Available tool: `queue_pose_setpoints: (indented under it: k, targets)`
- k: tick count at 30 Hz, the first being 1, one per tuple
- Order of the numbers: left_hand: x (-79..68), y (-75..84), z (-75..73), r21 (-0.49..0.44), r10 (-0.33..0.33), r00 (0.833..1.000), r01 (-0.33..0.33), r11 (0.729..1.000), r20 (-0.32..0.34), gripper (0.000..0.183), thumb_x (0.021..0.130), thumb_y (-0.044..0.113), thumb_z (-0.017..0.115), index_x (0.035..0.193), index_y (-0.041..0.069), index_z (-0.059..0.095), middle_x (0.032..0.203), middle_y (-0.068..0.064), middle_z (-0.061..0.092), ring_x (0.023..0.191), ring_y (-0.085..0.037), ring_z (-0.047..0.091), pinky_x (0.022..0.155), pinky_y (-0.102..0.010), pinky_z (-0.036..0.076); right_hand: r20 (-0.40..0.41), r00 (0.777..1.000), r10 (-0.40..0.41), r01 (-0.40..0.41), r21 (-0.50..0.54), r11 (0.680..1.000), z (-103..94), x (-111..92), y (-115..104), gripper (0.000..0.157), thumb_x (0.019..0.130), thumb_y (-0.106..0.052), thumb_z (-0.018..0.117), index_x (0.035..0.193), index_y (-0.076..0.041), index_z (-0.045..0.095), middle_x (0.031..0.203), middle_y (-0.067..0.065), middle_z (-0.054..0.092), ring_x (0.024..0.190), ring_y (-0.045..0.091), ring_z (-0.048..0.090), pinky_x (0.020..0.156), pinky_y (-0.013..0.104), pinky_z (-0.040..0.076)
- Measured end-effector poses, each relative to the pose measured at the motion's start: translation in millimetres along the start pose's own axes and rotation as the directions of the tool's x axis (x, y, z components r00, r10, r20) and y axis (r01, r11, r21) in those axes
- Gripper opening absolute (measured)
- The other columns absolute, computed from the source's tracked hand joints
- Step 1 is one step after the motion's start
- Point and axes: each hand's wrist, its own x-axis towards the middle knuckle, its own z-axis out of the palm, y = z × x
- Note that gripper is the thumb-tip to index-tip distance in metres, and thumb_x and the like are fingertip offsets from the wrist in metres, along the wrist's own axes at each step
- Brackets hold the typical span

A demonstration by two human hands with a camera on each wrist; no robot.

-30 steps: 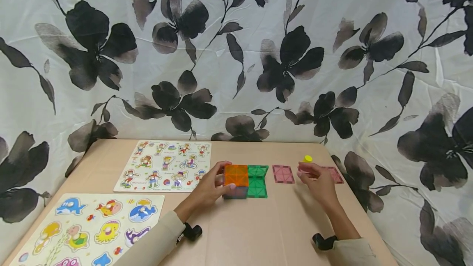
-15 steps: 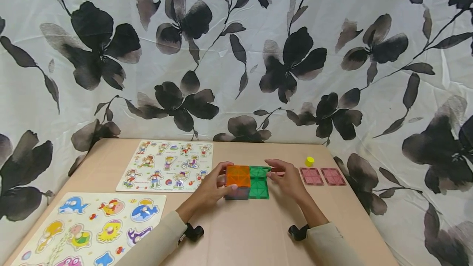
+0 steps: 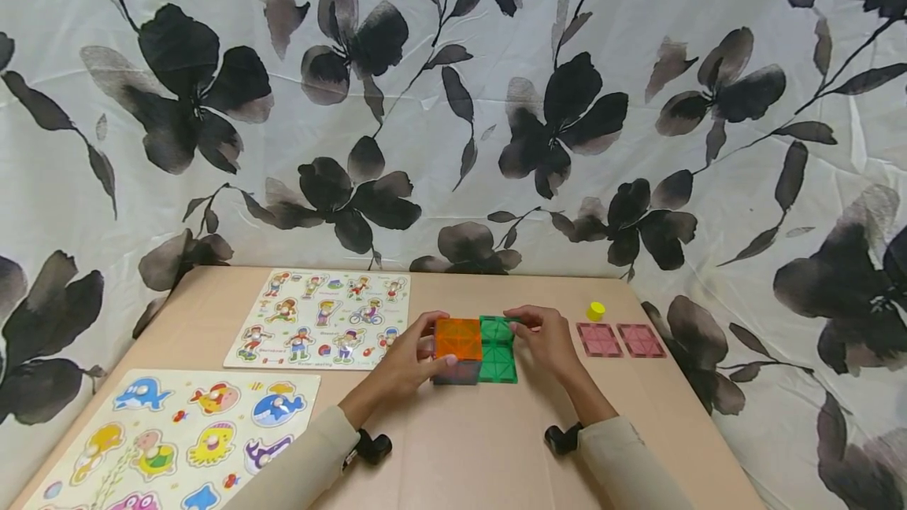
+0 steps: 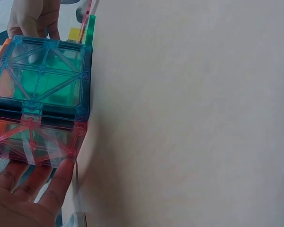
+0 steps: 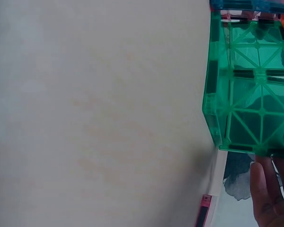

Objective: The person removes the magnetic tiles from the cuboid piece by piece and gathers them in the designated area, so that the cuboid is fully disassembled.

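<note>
My left hand (image 3: 407, 364) grips a cube of see-through magnetic tiles (image 4: 42, 90) by its left side. The cube has an orange top (image 3: 458, 338), a blue front and a pink side. Against its right side stand green magnetic tiles (image 3: 498, 363), joined edge to edge. The right hand (image 3: 549, 341) pinches the outer edge of the far green tile (image 5: 261, 116); a fingertip overlaps its face and other fingers show past its edge. In the left wrist view, fingers spread along the pink side (image 4: 35, 139).
Two pink square tiles (image 3: 600, 339) lie on the table (image 3: 482, 447) to the right, with a yellow piece (image 3: 595, 311) behind them. At left are a picture board of children (image 3: 322, 321) and a sea-animal board (image 3: 177, 431). A floral cloth (image 3: 453, 116) hangs behind.
My right hand moved left from the pink tiles to the green tiles' outer edge. A pink tile seen beside the green ones no longer shows; the hand covers that spot. The left hand stayed put.
</note>
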Motion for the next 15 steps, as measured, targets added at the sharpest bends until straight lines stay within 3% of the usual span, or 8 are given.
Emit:
queue_pose_setpoints:
  k: [7, 15]
  targets:
    - [-0.4, 0.3, 0.9, 0.002, 0.004, 1.000, -0.004, 1.000, 0.003, 0.071, 0.097, 0.027, 0.081, 0.156, 0.027, 0.042, 0.153, -0.010, 0.054, 0.135, -0.037, 0.062, 0.115, -0.057, 0.051, -0.043, 0.997, 0.065, -0.063, 0.061, 0.996, 3.8, 7.1, 2.0, 0.021, 0.099, -0.005, 0.074, 0.116, -0.016, 0.081, 0.106, 0.012, 0.078, 0.093, 0.024, 0.069, 0.078, 0.021, 0.061]
    - [-1.5, 1.4, 1.3, 0.004, 0.003, 1.000, -0.003, 1.000, 0.004, 0.070, 0.098, 0.027, 0.079, 0.157, 0.027, 0.041, 0.154, -0.011, 0.053, 0.139, -0.039, 0.059, 0.116, -0.059, 0.049, -0.079, 0.988, 0.136, -0.121, 0.165, 0.979, 9.0, 12.0, 1.5, 0.016, 0.100, -0.002, 0.071, 0.111, -0.010, 0.078, 0.102, 0.015, 0.072, 0.093, 0.038, 0.074, 0.081, 0.042, 0.067]
